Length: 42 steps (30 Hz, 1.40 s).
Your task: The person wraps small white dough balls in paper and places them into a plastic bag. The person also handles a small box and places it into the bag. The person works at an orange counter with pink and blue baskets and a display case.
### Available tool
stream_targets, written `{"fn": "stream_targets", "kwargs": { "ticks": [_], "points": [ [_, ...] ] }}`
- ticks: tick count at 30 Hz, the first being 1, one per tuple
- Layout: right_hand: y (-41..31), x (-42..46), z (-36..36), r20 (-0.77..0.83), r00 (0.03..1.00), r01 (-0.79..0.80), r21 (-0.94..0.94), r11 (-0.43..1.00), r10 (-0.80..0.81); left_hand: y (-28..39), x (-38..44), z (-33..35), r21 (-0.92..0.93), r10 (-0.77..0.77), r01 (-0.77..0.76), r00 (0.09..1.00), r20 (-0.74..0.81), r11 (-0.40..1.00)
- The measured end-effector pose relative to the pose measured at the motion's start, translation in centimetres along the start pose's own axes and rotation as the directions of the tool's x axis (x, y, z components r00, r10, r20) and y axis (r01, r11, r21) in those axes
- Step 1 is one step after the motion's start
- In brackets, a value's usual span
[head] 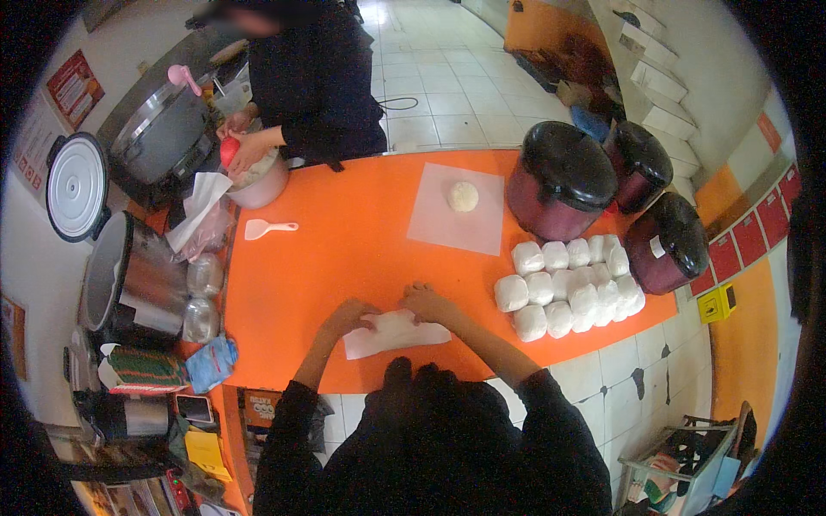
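Observation:
A white paper sheet [393,337], folded over into a long strip, lies on the orange table in front of me. My left hand [353,317] grips its left part with curled fingers. At its upper right edge, my right hand [426,303] holds the paper too. Whether anything is wrapped inside is hidden by the paper and my fingers. Farther up the table, a flat square of white paper [433,222] carries a round mound of rice [463,197]. Several white paper-wrapped bundles [560,284] stand in close rows to the right of my right hand.
Dark-lidded maroon containers [561,187] stand at the right back. Across the table, a person's hands [251,151] hold a red cup [229,151] over a rice-filled tub [263,184]. A white rice paddle [271,228] lies at left, near an open rice cooker [139,271].

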State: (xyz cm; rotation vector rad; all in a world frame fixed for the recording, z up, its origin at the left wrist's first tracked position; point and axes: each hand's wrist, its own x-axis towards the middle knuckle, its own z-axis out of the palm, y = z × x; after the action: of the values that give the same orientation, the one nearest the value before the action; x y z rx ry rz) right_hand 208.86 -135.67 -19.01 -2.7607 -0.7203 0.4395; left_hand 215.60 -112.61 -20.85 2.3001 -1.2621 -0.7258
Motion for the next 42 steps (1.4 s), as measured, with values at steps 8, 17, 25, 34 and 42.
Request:
{"fn": "stream_targets", "kwargs": {
  "ticks": [8,17,25,34,42],
  "points": [
    [0.2,-1.7,5.5,-0.074,0.983,-0.144,0.244,0.959,0.166,1.4,-2.5,7.3,-0.008,-0.32,0.348,0.854,-0.41,0.937],
    [-1.8,-7.4,12.2,-0.573,0.818,0.139,0.271,0.953,0.044,3.7,-6.1,11.1,-0.094,-0.083,0.034,0.81,-0.58,0.995],
    [-2.3,-8.3,11.8,-0.467,0.88,0.083,0.337,0.938,0.09,-0.4,-6.1,12.2,-0.46,-0.295,0.105,0.884,-0.363,0.881],
    [-2.1,-5.5,7.9,-0.067,0.911,-0.344,0.42,0.84,0.407,-2.1,-1.9,5.2,-0.323,-0.133,0.137,0.99,0.036,0.936],
    [-1.5,-4.9,6.9,-0.311,0.912,-0.166,0.314,0.935,0.267,0.6,1.8,3.3,0.005,0.002,-0.002,0.999,-0.033,1.0]
  ]
}}
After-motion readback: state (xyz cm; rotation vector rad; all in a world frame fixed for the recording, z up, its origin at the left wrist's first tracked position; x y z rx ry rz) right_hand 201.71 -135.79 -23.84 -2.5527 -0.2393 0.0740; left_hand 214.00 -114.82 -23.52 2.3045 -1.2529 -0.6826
